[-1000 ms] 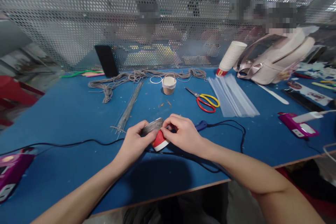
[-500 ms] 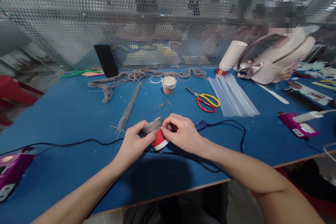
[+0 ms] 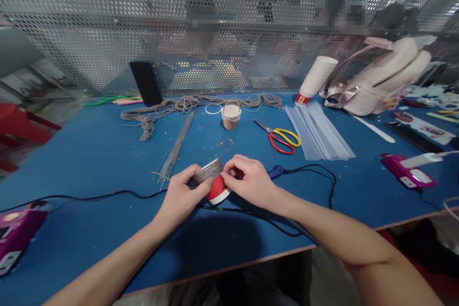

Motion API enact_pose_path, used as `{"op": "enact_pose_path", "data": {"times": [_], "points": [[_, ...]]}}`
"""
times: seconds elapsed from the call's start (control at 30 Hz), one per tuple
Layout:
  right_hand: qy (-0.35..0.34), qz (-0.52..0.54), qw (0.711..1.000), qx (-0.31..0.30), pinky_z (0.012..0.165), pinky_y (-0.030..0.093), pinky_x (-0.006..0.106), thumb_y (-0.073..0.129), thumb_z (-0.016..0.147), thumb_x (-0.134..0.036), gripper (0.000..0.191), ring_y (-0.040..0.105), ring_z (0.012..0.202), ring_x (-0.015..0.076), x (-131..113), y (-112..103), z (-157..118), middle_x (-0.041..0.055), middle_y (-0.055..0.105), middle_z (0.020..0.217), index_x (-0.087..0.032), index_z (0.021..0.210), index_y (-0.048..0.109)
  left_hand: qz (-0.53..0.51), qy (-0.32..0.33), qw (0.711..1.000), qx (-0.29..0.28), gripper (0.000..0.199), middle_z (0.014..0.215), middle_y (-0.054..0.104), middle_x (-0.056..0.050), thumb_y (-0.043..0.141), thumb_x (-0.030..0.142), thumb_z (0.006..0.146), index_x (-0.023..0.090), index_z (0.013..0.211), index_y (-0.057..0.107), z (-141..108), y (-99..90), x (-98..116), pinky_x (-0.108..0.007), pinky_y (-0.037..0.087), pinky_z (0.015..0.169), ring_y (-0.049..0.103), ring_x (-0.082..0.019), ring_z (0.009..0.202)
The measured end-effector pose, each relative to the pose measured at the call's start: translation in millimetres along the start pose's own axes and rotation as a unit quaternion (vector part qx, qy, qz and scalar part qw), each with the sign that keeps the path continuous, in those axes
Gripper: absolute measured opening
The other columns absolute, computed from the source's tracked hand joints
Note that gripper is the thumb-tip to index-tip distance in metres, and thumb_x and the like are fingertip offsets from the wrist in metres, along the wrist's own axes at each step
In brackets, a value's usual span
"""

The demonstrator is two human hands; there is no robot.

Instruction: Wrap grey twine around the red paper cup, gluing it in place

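Note:
A red-and-white paper cup (image 3: 218,191) is held low above the table, tilted, with a band of grey cord (image 3: 210,171) wound round its upper part. My left hand (image 3: 184,191) is closed round the cup's left side, thumb lying across the cord. At the cup's right side, my right hand (image 3: 249,179) has its thumb and fingertips pinched together against the cord's edge. Whatever sits between those fingertips is too small to make out. A blue-handled tool (image 3: 275,172) with a black cable lies just beyond my right hand, partly hidden by it.
Scissors (image 3: 278,137), a small covered cup (image 3: 231,117) and clear plastic strips (image 3: 319,131) lie ahead. Grey cord (image 3: 186,103) runs along the back, near a phone (image 3: 146,82), stacked paper cups (image 3: 317,79) and a backpack (image 3: 380,76). A black cable (image 3: 118,192) crosses the table.
Both hands stay nearly in place on the cup. The cup is turned very slightly, and the right fingertips have shifted a little along the cord's edge.

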State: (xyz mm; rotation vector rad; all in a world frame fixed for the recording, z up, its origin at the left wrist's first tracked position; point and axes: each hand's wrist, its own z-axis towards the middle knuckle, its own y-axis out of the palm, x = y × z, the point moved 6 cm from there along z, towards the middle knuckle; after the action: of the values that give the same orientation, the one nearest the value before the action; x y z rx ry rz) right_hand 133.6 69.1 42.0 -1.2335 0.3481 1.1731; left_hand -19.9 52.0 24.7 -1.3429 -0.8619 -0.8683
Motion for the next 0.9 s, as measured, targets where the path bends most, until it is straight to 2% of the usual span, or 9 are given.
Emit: {"op": "enact_pose_path", "data": {"times": [0.9], "points": [[0.014, 0.017, 1.0, -0.002, 0.057, 0.039, 0.022, 0.058, 0.079, -0.015, 0.012, 0.048, 0.059, 0.0095, 2.9, -1.8, 1.4, -0.0029, 0.053, 0.066, -0.019, 0.068, 0.058, -0.014, 0.013, 1.0, 0.004, 0.02, 0.057, 0.045, 0.003, 0.058, 0.035, 0.066, 0.018, 0.057, 0.051, 0.2, -1.3, 1.7, -0.024, 0.033, 0.054, 0.04, -0.011, 0.056]]}}
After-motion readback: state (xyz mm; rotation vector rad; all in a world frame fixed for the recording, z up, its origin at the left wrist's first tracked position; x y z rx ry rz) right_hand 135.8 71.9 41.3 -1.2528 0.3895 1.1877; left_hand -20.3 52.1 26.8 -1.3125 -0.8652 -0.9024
